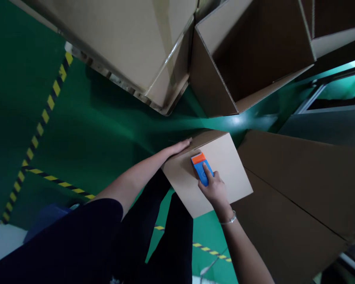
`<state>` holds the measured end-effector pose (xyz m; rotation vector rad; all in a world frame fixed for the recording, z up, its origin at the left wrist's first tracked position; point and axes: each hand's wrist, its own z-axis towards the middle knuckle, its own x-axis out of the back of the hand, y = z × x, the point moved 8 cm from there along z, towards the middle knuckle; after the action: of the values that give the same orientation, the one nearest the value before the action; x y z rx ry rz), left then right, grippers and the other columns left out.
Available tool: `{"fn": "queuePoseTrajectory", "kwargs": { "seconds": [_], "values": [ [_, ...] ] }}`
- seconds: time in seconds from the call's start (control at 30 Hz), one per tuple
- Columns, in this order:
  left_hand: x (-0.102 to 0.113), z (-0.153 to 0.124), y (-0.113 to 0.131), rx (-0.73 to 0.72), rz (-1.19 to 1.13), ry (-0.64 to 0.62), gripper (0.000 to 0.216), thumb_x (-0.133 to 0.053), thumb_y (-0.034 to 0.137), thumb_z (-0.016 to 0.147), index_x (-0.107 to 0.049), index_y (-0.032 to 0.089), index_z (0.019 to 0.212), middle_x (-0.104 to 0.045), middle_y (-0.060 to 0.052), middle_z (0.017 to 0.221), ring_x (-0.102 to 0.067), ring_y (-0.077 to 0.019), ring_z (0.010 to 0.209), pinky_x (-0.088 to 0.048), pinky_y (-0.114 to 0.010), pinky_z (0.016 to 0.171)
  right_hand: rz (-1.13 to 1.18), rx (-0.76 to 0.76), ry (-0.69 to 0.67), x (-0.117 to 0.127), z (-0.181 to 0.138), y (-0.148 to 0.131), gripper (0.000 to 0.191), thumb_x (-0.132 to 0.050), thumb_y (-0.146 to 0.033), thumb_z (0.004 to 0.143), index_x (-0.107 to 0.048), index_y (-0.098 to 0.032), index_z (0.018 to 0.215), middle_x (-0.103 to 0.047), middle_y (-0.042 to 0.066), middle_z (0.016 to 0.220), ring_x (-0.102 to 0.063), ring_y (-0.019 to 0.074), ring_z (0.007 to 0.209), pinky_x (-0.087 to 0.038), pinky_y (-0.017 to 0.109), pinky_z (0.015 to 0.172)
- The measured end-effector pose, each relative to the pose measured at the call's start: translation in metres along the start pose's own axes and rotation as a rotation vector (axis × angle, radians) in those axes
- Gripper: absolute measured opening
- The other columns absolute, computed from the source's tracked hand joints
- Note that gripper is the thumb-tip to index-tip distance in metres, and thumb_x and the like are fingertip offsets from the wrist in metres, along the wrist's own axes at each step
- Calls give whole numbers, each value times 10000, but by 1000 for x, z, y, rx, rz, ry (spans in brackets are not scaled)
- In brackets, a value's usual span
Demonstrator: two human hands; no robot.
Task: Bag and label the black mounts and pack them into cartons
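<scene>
A small closed cardboard box (225, 173) sits in front of me, above my legs. My left hand (179, 148) lies flat with its fingers stretched along the box's far left edge. My right hand (214, 189) is closed round a blue tool with an orange end (200, 165), index finger laid along it. The tool's orange end presses on the box's top face. A thin bracelet circles my right wrist.
Large flat cardboard sheets (298, 189) lie to the right. An open carton (248, 63) and a big taped carton (127, 43) stand beyond. The green floor (85, 130) carries yellow-black striped tape (44, 118) on the left.
</scene>
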<state>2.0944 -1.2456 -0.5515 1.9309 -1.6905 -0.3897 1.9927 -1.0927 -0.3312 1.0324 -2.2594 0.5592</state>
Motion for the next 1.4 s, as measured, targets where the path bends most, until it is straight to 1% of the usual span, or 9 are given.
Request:
{"fn": "queuePoseTrajectory", "kwargs": {
  "seconds": [0.17, 0.33, 0.5, 0.77, 0.9, 1.03, 1.2, 1.3, 1.4],
  "values": [
    [19, -9, 12, 95, 161, -14, 630, -338, 548, 962, -519, 145, 1411, -501, -147, 1458, -435, -322, 1379, -358, -418, 1115, 0, 9, 35, 4, -3, 0, 664, -576, -359, 877, -383, -285, 1508, -577, 79, 1014, -604, 174, 723, -506, 294, 709],
    [0, -42, 80, -221, 167, 17, 567, -348, 477, 989, -391, 227, 1497, -381, -55, 1558, -358, -214, 1436, -285, -312, 1158, -19, 35, 43, 8, 1, -8, 659, -552, -374, 894, -367, -270, 1517, -584, 95, 1003, -609, 187, 706, -501, 304, 692],
    [-7, -62, 96, -220, 381, 110, 529, -338, 430, 1000, -362, 274, 1505, -435, -62, 1528, -408, -266, 1401, -147, -502, 1193, -17, 80, 52, 6, -10, -4, 714, -552, -423, 896, -278, -311, 1546, -575, 95, 1063, -621, 184, 726, -499, 295, 684],
    [6, -63, 91, -151, 501, 213, 501, -357, 396, 997, -420, 271, 1477, -537, -86, 1444, -484, -290, 1331, -178, -513, 1177, -31, 6, -45, -107, -153, 154, 626, -546, -354, 891, -398, -307, 1497, -579, 74, 965, -585, 155, 693, -467, 232, 585],
    [6, -83, 106, -167, 460, 375, 499, -457, 348, 961, -462, 226, 1445, -583, -107, 1381, -462, -281, 1346, -180, -461, 1199, -1, -9, -86, -142, -172, 184, 665, -561, -379, 886, -350, -336, 1514, -582, 79, 1023, -591, 162, 737, -474, 232, 608],
    [-94, -115, 154, -482, 397, 355, 508, -358, 247, 957, -422, 200, 1460, -530, -90, 1436, -374, -202, 1413, -203, -377, 1216, 46, 9, -83, -142, -160, 175, 682, -567, -377, 890, -315, -363, 1524, -574, 87, 1091, -608, 177, 808, -498, 247, 679],
    [-273, -130, 170, -835, 478, -187, 548, -354, 287, 934, -433, 157, 1460, -384, -116, 1554, -265, -206, 1477, -182, -363, 1224, 126, 35, -55, -149, -182, 187, 703, -593, -330, 884, -308, -370, 1525, -577, 89, 1085, -610, 190, 864, -507, 259, 745],
    [-293, -117, 158, -781, 585, -321, 623, -473, 360, 886, -416, 176, 1479, -329, -111, 1583, -200, -258, 1499, -63, -444, 1231, 162, 20, -59, -176, -228, 227, 678, -585, -322, 890, -327, -382, 1515, -572, 92, 1122, -615, 206, 889, -511, 292, 769],
    [-300, -117, 146, -703, 641, -709, 620, -615, 427, 780, -538, 318, 1386, -431, -41, 1532, -255, -248, 1483, -37, -441, 1223, 171, -38, -116, -210, -273, 273, 666, -587, -314, 893, -340, -391, 1507, -567, 101, 1167, -630, 224, 892, -504, 312, 760]
  ]
}}
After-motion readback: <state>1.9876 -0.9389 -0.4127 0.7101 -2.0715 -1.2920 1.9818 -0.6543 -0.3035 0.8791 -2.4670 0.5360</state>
